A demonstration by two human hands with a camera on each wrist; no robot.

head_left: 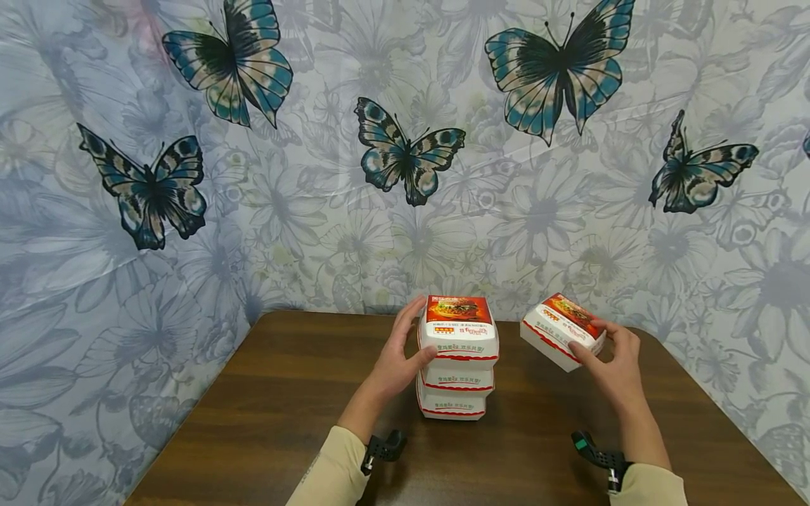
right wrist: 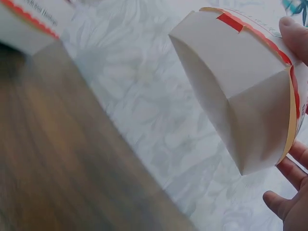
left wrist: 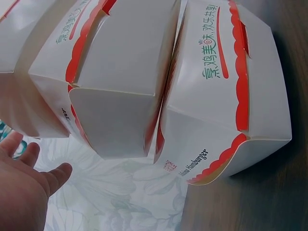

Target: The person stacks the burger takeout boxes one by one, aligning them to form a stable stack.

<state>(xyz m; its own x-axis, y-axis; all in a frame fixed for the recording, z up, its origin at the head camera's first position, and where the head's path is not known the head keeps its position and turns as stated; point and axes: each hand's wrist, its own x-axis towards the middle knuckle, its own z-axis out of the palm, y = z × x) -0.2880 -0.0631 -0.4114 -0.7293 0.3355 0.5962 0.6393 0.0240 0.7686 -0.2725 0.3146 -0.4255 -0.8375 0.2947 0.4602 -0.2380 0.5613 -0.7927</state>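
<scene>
Three white and red burger boxes stand stacked on the table; the top burger box (head_left: 460, 342) shows a burger picture on its lid. My left hand (head_left: 399, 351) is at the stack's left side, thumb by the front corner of the top box and fingers reaching along its side. The left wrist view shows those fingers (left wrist: 36, 156) spread beside the boxes. Off to the right, my right hand (head_left: 614, 362) grips another burger box (head_left: 560, 334) between thumb and fingers. That box is tilted, and its plain underside faces the right wrist camera.
The brown wooden table (head_left: 266, 400) reaches back to a patterned cloth (head_left: 304, 267) with butterflies and flowers. A black wrist camera (head_left: 386, 446) is strapped on the left wrist and another wrist camera (head_left: 598, 453) on the right. A gap separates the stack from the held box.
</scene>
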